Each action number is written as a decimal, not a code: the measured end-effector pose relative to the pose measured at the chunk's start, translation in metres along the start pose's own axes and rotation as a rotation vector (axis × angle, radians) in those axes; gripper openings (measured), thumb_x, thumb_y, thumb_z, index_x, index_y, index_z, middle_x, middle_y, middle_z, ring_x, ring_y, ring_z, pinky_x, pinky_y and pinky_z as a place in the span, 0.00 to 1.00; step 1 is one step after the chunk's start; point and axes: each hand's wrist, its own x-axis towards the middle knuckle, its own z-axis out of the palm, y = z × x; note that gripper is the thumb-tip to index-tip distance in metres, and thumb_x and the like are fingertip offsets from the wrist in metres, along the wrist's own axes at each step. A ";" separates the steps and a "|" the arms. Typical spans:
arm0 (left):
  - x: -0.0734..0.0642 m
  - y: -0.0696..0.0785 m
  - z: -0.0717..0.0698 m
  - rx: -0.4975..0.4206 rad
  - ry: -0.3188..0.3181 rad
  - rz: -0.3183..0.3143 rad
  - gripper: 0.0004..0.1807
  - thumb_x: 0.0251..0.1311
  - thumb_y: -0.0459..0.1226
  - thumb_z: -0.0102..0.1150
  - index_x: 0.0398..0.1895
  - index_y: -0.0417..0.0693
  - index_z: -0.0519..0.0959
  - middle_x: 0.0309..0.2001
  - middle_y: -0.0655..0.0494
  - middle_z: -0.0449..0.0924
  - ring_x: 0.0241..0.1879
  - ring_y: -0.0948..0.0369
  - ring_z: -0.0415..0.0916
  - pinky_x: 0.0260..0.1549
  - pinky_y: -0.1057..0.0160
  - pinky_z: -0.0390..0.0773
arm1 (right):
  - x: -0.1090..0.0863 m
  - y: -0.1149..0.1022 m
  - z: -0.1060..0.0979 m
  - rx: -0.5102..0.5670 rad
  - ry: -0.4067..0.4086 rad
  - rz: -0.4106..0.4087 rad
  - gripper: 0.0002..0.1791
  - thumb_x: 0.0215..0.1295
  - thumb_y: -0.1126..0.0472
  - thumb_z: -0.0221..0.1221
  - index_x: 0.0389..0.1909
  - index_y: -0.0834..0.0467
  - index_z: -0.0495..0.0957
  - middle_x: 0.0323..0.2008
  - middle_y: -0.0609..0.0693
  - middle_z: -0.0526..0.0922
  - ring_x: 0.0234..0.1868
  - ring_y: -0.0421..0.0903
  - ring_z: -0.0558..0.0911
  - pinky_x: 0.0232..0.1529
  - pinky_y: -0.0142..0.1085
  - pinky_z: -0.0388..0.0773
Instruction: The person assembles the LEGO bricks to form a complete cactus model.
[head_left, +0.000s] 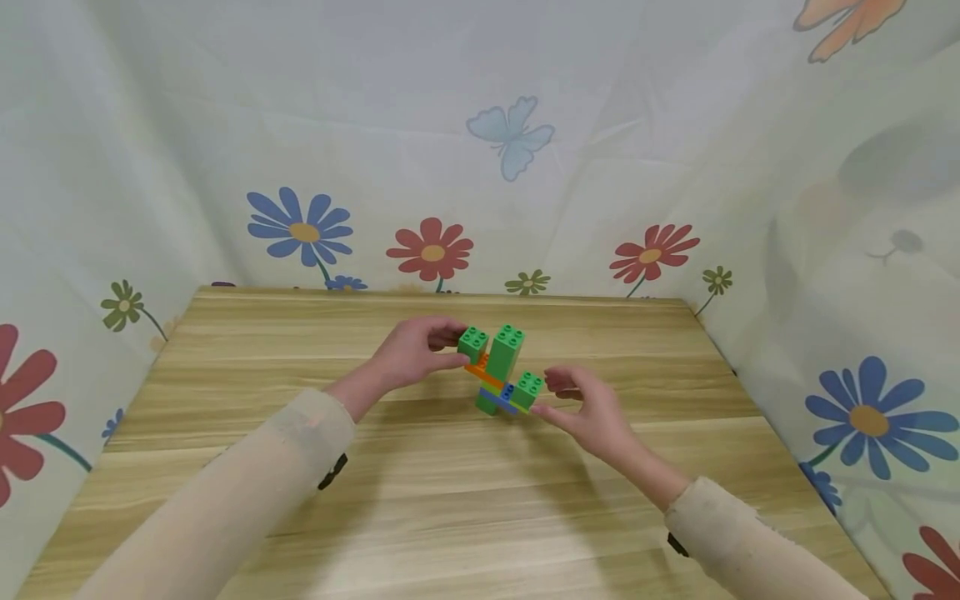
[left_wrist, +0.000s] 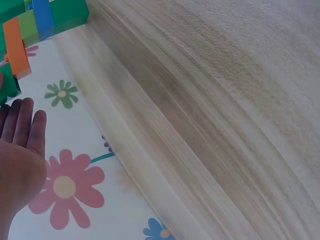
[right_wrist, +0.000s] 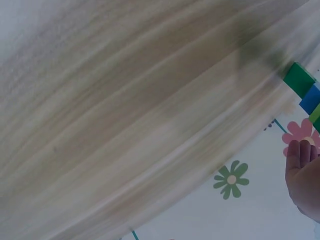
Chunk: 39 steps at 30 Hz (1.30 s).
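Observation:
A building-block model stands upright on the wooden table in the head view. It has a tall green column (head_left: 504,356), an orange piece (head_left: 483,374), a blue piece (head_left: 498,400) and a green base (head_left: 487,402). My left hand (head_left: 415,350) pinches the green brick (head_left: 473,343) on the orange piece's left end between thumb and fingers. The right hand (head_left: 597,414) is beside the other green brick (head_left: 528,388), its thumb at the lime piece below and its fingers slightly apart from the brick. The left wrist view shows the same orange piece (left_wrist: 17,47) near extended fingers.
The wooden table (head_left: 420,517) extends around the model. A white cloth (head_left: 360,125) printed with flowers and butterflies hangs behind and at both sides. Light sleeves (head_left: 232,492) cover both forearms, with dark straps near the wrists.

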 end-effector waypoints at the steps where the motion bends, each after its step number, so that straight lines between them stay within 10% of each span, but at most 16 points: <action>1: 0.000 0.000 0.000 -0.008 0.001 -0.005 0.28 0.66 0.37 0.75 0.68 0.45 0.80 0.60 0.50 0.86 0.60 0.50 0.84 0.62 0.52 0.83 | 0.000 0.001 0.001 0.006 0.001 -0.001 0.31 0.61 0.60 0.79 0.61 0.66 0.79 0.55 0.60 0.86 0.56 0.55 0.86 0.58 0.51 0.85; 26: -0.001 -0.004 0.003 -0.080 0.059 -0.012 0.26 0.65 0.39 0.77 0.64 0.45 0.83 0.55 0.51 0.88 0.53 0.54 0.87 0.55 0.55 0.86 | 0.002 0.004 0.017 0.047 0.062 -0.046 0.20 0.65 0.65 0.75 0.56 0.63 0.83 0.45 0.53 0.90 0.47 0.50 0.89 0.54 0.50 0.87; 39: -0.012 0.004 -0.004 -0.040 0.122 -0.164 0.27 0.62 0.49 0.78 0.61 0.48 0.86 0.51 0.53 0.89 0.52 0.53 0.85 0.53 0.52 0.86 | 0.017 -0.001 0.007 0.237 -0.031 0.136 0.23 0.73 0.59 0.69 0.63 0.66 0.81 0.52 0.60 0.89 0.54 0.54 0.87 0.52 0.30 0.84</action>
